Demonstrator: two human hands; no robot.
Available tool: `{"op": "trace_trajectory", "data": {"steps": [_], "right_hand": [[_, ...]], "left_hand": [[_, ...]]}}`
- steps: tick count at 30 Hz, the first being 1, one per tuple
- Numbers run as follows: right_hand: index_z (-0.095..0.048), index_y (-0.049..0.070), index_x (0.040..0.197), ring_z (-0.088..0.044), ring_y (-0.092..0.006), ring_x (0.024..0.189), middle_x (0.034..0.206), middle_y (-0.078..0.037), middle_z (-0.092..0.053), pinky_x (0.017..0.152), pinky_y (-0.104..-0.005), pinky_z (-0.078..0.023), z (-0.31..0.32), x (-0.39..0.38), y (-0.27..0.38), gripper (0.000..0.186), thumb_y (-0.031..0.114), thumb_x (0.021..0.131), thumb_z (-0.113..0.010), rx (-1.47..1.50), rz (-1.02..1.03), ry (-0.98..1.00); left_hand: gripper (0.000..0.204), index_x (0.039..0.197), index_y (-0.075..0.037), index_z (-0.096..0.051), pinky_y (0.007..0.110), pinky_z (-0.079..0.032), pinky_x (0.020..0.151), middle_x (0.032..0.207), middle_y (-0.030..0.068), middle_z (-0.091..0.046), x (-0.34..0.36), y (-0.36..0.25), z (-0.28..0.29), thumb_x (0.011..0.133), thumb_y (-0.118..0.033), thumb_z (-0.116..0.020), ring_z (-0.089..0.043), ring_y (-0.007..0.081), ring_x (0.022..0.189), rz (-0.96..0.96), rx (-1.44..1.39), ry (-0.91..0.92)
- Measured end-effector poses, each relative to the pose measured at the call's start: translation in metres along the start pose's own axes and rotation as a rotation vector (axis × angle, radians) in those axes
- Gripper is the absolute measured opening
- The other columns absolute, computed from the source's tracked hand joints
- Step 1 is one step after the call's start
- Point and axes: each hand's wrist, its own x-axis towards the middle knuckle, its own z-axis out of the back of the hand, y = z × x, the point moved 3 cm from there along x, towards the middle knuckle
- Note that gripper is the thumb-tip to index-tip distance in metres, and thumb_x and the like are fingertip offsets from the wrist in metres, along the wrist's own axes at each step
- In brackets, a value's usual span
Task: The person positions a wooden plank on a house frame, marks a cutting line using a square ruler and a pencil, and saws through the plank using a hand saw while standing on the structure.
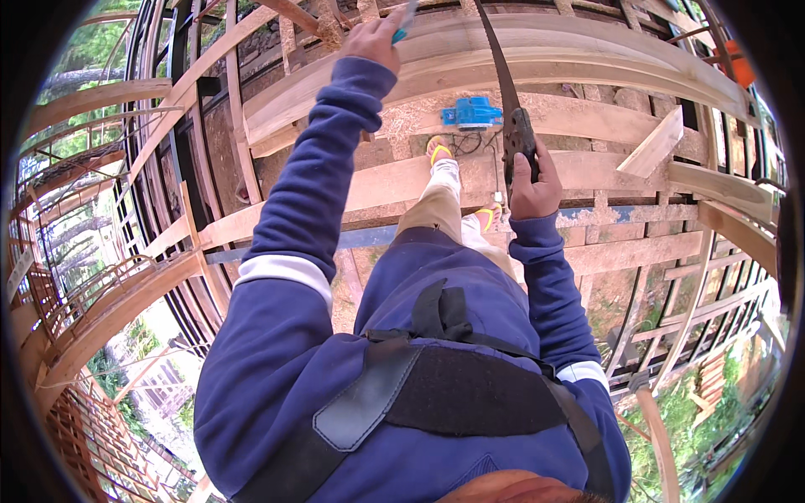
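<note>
My right hand [537, 183] is wrapped round the black handle [518, 138] of a handsaw. Its long dark blade [498, 59] points away from me and runs out at the top edge. Farther off to the left, my left hand [371, 42] is closed on a small tool [402, 32] with a teal part and a pale grey length. What kind of tool it is, I cannot tell. Near the saw handle, a blue power tool [472, 112] that looks like an electric planer rests on the planks, with a dark cord beside it.
Long timber beams [587, 52] cross ahead of me. Sawdust lies over the planks [402, 113] by my feet in yellow flip-flops [439, 151]. A cut board [656, 142] slants at the right, and an orange object [738, 64] sits at the far right. Gaps show between the floor boards.
</note>
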Motion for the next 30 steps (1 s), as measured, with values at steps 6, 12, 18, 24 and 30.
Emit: {"op": "trace_trajectory", "data": {"steps": [6, 12, 18, 24, 30], "right_hand": [[-0.056, -0.002, 0.13, -0.062, -0.0125, 0.088, 0.101, -0.008, -0.068, 0.079, -0.0264, -0.05, -0.011, 0.0, 0.004, 0.038, 0.008, 0.094, -0.059, -0.044, 0.104, -0.01], [-0.055, -0.002, 0.131, -0.062, -0.0128, 0.085, 0.097, -0.01, -0.068, 0.076, -0.0269, -0.05, -0.016, 0.006, 0.003, 0.042, 0.007, 0.09, -0.059, 0.035, 0.06, 0.035], [-0.053, -0.001, 0.134, -0.06, -0.0122, 0.079, 0.094, -0.01, -0.067, 0.072, -0.0265, -0.05, -0.016, 0.007, -0.001, 0.047, 0.006, 0.088, -0.058, 0.099, -0.006, 0.079], [-0.051, -0.001, 0.135, -0.058, -0.0121, 0.079, 0.097, -0.009, -0.065, 0.071, -0.0261, -0.049, -0.019, 0.004, -0.011, 0.047, 0.006, 0.09, -0.056, 0.12, -0.017, 0.075], [-0.054, -0.002, 0.133, -0.058, -0.011, 0.078, 0.093, -0.009, -0.066, 0.071, -0.0256, -0.049, -0.021, 0.004, -0.01, 0.045, 0.009, 0.09, -0.058, 0.061, -0.012, 0.083]], "left_hand": [[0.049, 0.135, -0.019, -0.057, 0.042, -0.048, 0.091, 0.116, 0.01, -0.058, -0.052, 0.06, 0.033, 0.087, -0.02, -0.065, -0.056, 0.0335, 0.104, -0.077, 0.42, 0.013], [0.053, 0.136, -0.019, -0.057, 0.043, -0.044, 0.097, 0.121, 0.0096, -0.055, -0.069, 0.061, 0.03, 0.085, -0.028, -0.069, -0.054, 0.0323, 0.106, -0.084, 0.412, 0.022], [0.064, 0.134, -0.023, -0.059, 0.041, -0.048, 0.093, 0.121, 0.0089, -0.055, -0.104, 0.062, 0.034, 0.073, -0.01, -0.072, -0.057, 0.0285, 0.102, -0.189, 0.295, 0.111], [0.069, 0.137, -0.027, -0.055, 0.043, -0.043, 0.1, 0.124, 0.0072, -0.053, -0.098, 0.048, 0.038, 0.072, -0.011, -0.069, -0.052, 0.0286, 0.112, -0.084, 0.302, 0.118], [0.068, 0.138, -0.016, -0.052, 0.047, -0.037, 0.109, 0.14, 0.0125, -0.047, -0.089, 0.049, 0.019, 0.072, -0.004, -0.06, -0.043, 0.0322, 0.132, -0.158, 0.29, 0.065]]}}
